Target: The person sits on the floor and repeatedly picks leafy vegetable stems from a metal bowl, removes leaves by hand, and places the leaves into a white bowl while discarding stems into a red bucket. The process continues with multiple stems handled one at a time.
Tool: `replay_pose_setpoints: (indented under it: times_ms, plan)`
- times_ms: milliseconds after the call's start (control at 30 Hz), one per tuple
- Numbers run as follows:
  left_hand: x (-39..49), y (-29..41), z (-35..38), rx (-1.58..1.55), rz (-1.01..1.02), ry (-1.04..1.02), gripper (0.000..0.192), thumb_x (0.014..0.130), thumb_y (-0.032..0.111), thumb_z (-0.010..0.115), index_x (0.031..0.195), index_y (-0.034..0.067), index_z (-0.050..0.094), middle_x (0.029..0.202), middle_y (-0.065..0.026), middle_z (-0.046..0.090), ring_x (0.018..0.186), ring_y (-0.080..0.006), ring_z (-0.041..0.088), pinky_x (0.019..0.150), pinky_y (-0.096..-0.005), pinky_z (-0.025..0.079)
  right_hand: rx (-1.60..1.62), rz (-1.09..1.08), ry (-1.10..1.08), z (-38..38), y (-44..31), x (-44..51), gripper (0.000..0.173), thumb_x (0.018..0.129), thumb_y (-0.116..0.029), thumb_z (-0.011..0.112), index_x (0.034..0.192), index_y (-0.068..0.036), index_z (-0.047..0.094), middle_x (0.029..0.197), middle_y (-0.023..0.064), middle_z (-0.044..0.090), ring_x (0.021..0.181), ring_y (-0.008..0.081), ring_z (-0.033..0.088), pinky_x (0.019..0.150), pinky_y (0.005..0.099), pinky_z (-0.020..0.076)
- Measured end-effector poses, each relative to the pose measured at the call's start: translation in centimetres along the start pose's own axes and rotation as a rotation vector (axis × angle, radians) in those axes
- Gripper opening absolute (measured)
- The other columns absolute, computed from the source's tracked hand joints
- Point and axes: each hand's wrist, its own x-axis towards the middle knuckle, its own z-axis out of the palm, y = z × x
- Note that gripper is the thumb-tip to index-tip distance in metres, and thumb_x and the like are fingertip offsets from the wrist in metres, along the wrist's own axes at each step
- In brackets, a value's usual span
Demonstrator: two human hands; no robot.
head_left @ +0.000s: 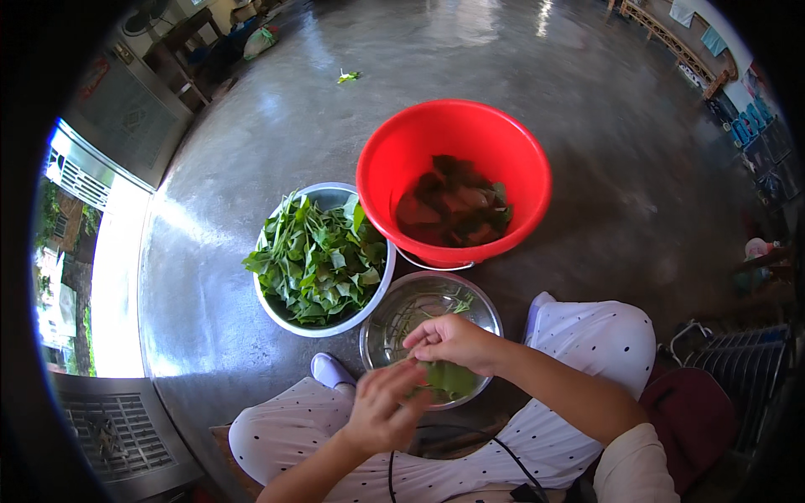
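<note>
My right hand pinches a green leaf by its stalk above a shiny metal bowl. Close beside it is my left hand, blurred, with fingers spread; whether it touches the stalk I cannot tell. Cut stems lie in the metal bowl. At the left, a metal basin is heaped with leafy greens. A red plastic bucket stands beyond the bowl, with dark leaves low inside it.
My bent knees, in dotted white trousers, flank the metal bowl. A purple slipper is just left of it. A black cable crosses my lap. A few leaves lie on the far floor, and a metal rack stands at right.
</note>
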Motion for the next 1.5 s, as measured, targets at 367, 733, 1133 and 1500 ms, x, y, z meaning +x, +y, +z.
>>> replay_pose_setpoints:
  times_ms: [367,733,1133,1500]
  plan:
    - [-0.8,-2.8,0.8,-0.037,-0.269,-0.179,0.009,0.076,0.010,0.063,0.078,0.008,0.054,0.076,-0.0059,0.049,0.076,-0.0269,0.049,0.070,-0.0387,0.036,-0.357,-0.071,0.098,1.1,-1.0,-1.6,0.019,0.085,-0.005,0.061,0.103,0.002,0.063,0.090,0.0070,0.067,0.084,0.0101,0.062,0.076,0.0244,0.0491]
    - [-0.6,-2.6,2.7,-0.142,-0.094,-0.397,0.016,0.065,0.012,0.060,0.081,0.011,0.058,0.083,-0.0038,0.052,0.085,-0.0233,0.052,0.074,-0.0360,0.039,-1.614,-0.399,0.740,1.0,-1.4,-0.9,0.004,0.072,-0.012,0.060,0.072,-0.008,0.058,0.065,0.0071,0.059,0.063,0.0279,0.060,0.061,0.0398,0.0490]
    - [2.2,-18.6,10.6,0.174,-0.629,-0.697,0.047,0.072,0.022,0.068,0.118,0.022,0.060,0.129,-0.0117,0.044,0.117,-0.0330,0.044,0.093,-0.0505,0.038,-1.416,-0.682,1.156,-6.8,-11.6,-0.8,0.054,0.087,-0.038,0.057,0.130,-0.006,0.048,0.134,0.0218,0.041,0.126,0.0463,0.032,0.099,0.0652,0.0220]
    - [2.9,-34.3,16.7,-0.182,-0.792,-0.223,0.036,0.080,0.014,0.051,0.114,0.007,0.060,0.129,-0.0214,0.049,0.119,-0.0361,0.047,0.101,-0.0417,0.036,-0.918,-0.954,0.938,-5.3,-10.8,-1.0,0.021,0.085,-0.010,0.059,0.104,-0.002,0.060,0.108,0.0153,0.060,0.102,0.0307,0.056,0.090,0.0386,0.0428]
